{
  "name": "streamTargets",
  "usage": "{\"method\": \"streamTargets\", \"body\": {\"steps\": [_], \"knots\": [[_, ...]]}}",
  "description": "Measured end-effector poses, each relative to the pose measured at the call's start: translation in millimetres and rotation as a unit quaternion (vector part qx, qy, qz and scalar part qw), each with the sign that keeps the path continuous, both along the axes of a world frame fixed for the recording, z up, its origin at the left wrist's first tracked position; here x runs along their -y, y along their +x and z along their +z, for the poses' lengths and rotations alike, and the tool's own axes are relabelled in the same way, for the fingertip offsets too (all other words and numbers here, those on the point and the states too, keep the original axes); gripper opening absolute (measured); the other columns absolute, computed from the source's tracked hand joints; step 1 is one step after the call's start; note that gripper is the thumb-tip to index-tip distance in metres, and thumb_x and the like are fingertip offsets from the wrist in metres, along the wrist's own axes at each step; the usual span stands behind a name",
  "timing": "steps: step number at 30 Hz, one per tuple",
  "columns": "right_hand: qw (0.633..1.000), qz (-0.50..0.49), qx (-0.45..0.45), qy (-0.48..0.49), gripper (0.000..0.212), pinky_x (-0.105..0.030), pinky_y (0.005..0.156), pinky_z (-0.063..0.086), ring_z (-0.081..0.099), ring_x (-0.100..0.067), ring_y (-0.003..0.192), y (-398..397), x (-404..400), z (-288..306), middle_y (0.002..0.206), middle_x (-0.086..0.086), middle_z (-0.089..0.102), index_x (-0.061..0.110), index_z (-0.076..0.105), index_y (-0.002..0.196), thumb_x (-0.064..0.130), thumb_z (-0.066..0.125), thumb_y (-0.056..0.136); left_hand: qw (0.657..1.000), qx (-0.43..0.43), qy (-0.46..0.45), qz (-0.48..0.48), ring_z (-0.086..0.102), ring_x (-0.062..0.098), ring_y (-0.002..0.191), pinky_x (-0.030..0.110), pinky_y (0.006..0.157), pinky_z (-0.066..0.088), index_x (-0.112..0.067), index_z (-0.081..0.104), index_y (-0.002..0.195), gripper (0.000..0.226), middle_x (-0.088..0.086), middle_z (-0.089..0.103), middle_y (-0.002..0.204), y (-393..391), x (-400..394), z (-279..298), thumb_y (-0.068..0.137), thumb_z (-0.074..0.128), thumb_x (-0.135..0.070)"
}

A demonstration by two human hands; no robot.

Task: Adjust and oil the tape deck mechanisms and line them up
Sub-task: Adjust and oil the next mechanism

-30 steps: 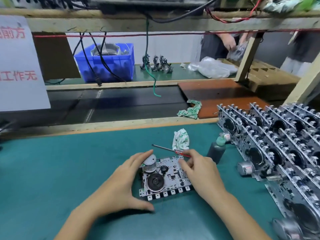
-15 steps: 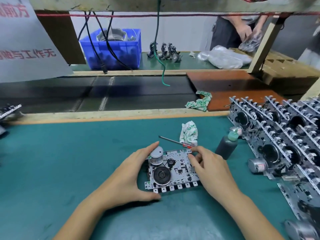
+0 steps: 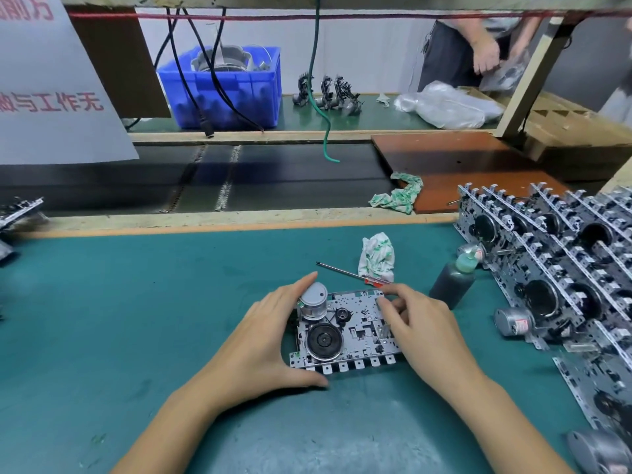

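Blue plastic crate (image 3: 236, 97) on the far bench holds a round metal part and clear pieces, with black cables draped over it. On the green surface (image 3: 136, 302), near its middle, lies a tape deck mechanism (image 3: 345, 331): a flat silver plate with a black flywheel, a silver motor and a row of tabs along its near edge. The left hand (image 3: 260, 343) cups its left side, grip wide around the motor and corner. The right hand (image 3: 424, 330) rests curled fingers on its right end. Beside it stands a dark oil bottle (image 3: 453, 280). More mechanisms (image 3: 554, 268) stand in rows along the right edge.
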State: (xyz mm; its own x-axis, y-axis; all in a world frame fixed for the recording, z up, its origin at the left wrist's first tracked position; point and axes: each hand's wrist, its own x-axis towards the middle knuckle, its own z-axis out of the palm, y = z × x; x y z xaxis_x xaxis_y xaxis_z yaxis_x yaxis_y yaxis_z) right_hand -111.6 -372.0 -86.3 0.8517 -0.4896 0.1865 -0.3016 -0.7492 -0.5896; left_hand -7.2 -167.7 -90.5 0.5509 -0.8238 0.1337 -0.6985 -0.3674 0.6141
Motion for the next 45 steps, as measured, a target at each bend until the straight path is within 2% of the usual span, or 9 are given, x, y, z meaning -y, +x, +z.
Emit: {"method": "streamTargets", "body": {"steps": [6, 13, 17, 21, 27, 32, 40, 43, 45], "knots": [[0.993, -0.015, 0.11, 0.028, 0.013, -0.023, 0.067, 0.044, 0.056, 0.0, 0.075, -3, 4, 11, 0.082, 0.016, 0.062, 0.026, 0.064, 0.098, 0.03, 0.054, 0.092, 0.999, -0.046, -0.016, -0.011, 0.024, -0.015, 0.131, 0.016, 0.109, 0.025, -0.068, 0.003, 0.134, 0.115, -0.048, 0.02, 0.133, 0, -1, 1, 0.051, 0.082, -0.062], [0.932, -0.102, 0.345, 0.03, 0.014, -0.026, 0.06, 0.039, 0.044, -0.01, 0.067, -11, 16, 29, 0.08, 0.011, 0.045, 0.025, 0.053, 0.092, 0.02, 0.065, 0.086, 0.998, -0.062, -0.019, -0.022, 0.018, -0.014, 0.133, 0.0, 0.103, 0.016, -0.064, -0.005, 0.137, 0.126, -0.049, 0.015, 0.133, -1, 0, -4, 0.048, 0.084, -0.062], [0.979, 0.129, 0.152, 0.052, 0.056, -0.008, 0.085, 0.036, 0.049, 0.002, 0.104, -16, 12, 36, 0.113, 0.021, 0.051, 0.048, 0.045, 0.118, 0.055, 0.068, 0.067, 0.998, -0.051, -0.035, -0.01, 0.022, -0.016, 0.13, -0.002, 0.099, 0.018, -0.063, -0.004, 0.138, 0.121, -0.053, 0.016, 0.13, -3, 2, -7, 0.052, 0.081, -0.062], [0.943, 0.281, -0.139, -0.115, 0.121, -0.016, 0.114, -0.005, -0.004, 0.008, 0.138, -8, 5, 23, 0.148, 0.029, 0.004, 0.041, 0.0, 0.147, 0.076, 0.068, 0.053, 0.998, -0.039, -0.04, -0.015, 0.029, -0.012, 0.128, 0.003, 0.1, 0.024, -0.063, 0.003, 0.139, 0.116, -0.048, 0.023, 0.129, -4, 2, -3, 0.053, 0.081, -0.057], [0.929, 0.251, -0.129, -0.24, 0.123, -0.02, 0.114, -0.007, 0.017, -0.01, 0.136, -6, -4, 24, 0.145, 0.009, 0.026, 0.025, 0.006, 0.151, 0.074, 0.066, 0.055, 0.995, 0.079, -0.04, -0.048, 0.029, -0.006, 0.13, 0.009, 0.106, 0.022, -0.049, 0.013, 0.145, 0.107, -0.034, 0.026, 0.139, -6, 2, 4, 0.06, 0.077, -0.05], [0.934, 0.235, -0.14, -0.231, 0.12, -0.025, 0.106, 0.026, 0.029, -0.012, 0.129, -8, -11, 30, 0.141, 0.009, 0.027, 0.026, 0.005, 0.15, 0.069, 0.068, 0.058, 0.993, 0.095, -0.041, -0.053, 0.029, -0.003, 0.132, 0.012, 0.108, 0.022, -0.045, 0.013, 0.146, 0.105, -0.029, 0.029, 0.139, -7, 1, 5, 0.062, 0.076, -0.049], [0.92, 0.204, -0.163, -0.293, 0.114, -0.033, 0.093, 0.044, 0.046, -0.016, 0.125, -3, -8, 39, 0.14, 0.009, 0.042, 0.022, 0.014, 0.149, 0.08, 0.055, 0.059, 0.988, 0.122, -0.096, 0.006, 0.025, -0.012, 0.134, 0.01, 0.108, 0.02, -0.046, 0.009, 0.146, 0.107, -0.038, 0.018, 0.146, -3, -2, 7, 0.06, 0.069, -0.068], [0.95, 0.179, -0.145, -0.21, 0.106, -0.029, 0.09, 0.044, 0.055, -0.01, 0.114, -8, -2, 47, 0.128, 0.017, 0.056, 0.034, 0.033, 0.142, 0.082, 0.056, 0.05, 0.986, 0.028, -0.148, 0.078, 0.036, -0.007, 0.13, 0.012, 0.106, 0.027, -0.048, 0.013, 0.145, 0.112, -0.028, 0.032, 0.145, -4, 0, 8, 0.053, 0.072, -0.071], [0.982, 0.161, -0.093, -0.03, 0.093, -0.022, 0.088, 0.047, 0.061, 0.0, 0.101, -14, -3, 55, 0.106, 0.026, 0.066, 0.046, 0.049, 0.127, 0.078, 0.063, 0.04, 0.969, -0.105, -0.19, 0.115, 0.044, -0.003, 0.125, 0.021, 0.107, 0.034, -0.044, 0.024, 0.142, 0.1, -0.021, 0.042, 0.139, -5, 2, 8, 0.056, 0.069, -0.069]]}}
